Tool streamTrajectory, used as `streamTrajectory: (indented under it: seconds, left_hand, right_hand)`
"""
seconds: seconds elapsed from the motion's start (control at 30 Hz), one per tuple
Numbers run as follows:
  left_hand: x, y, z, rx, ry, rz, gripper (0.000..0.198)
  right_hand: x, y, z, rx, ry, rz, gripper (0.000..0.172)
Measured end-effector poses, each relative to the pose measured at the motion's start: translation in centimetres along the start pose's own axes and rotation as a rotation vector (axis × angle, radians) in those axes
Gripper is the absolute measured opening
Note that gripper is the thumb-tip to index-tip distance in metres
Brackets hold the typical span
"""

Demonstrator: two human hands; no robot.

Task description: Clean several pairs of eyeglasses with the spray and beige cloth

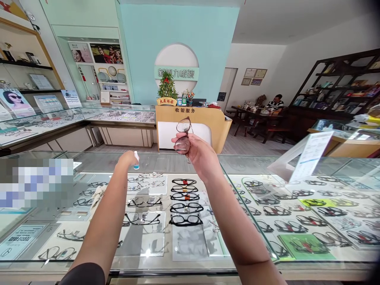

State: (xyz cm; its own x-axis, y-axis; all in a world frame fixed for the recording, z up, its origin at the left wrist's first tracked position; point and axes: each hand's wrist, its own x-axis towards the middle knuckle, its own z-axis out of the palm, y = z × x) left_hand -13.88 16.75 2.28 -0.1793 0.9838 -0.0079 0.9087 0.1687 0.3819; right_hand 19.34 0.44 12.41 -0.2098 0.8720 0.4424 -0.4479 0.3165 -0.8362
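My right hand (199,152) is raised above the glass display counter (190,261), closed on a pair of glasses (183,136) with a dark reddish frame held upright. My left hand (127,159) reaches forward over the far part of the counter, fingers wrapped round a small white bottle with a blue base (136,160) that rests on or just above the glass. Under the glass lie rows of black-framed glasses (185,200).
A white sign stand (308,155) sits on the counter to the right. Beyond is a wooden cashier desk (190,122) with a small decorated tree (167,88). More glass cases (44,122) line the left wall. A person sits at a dark table (276,103) far right.
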Motion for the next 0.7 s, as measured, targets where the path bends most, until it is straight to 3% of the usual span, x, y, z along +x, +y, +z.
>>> streamTrajectory:
  seconds: [0.23,0.47,0.6,0.7]
  left_hand:
    - [0.4,-0.4,0.6,0.055,-0.109,-0.077,0.038]
    - [0.0,-0.5,0.9,0.064,-0.113,-0.100,0.042]
    - [-0.9,-0.5,-0.2,0.081,-0.081,-0.133,0.053]
    - [-1.9,-0.4,-1.8,0.086,-0.009,-0.134,0.071]
  right_hand:
    - [-0.2,-0.4,0.1,0.000,-0.004,0.004,0.027]
    - [-0.4,-0.7,0.2,0.004,-0.002,-0.003,0.028]
    - [-0.5,-0.8,0.2,-0.019,-0.006,0.003,0.030]
    - [-0.5,-1.1,0.1,-0.028,-0.003,0.000,0.030]
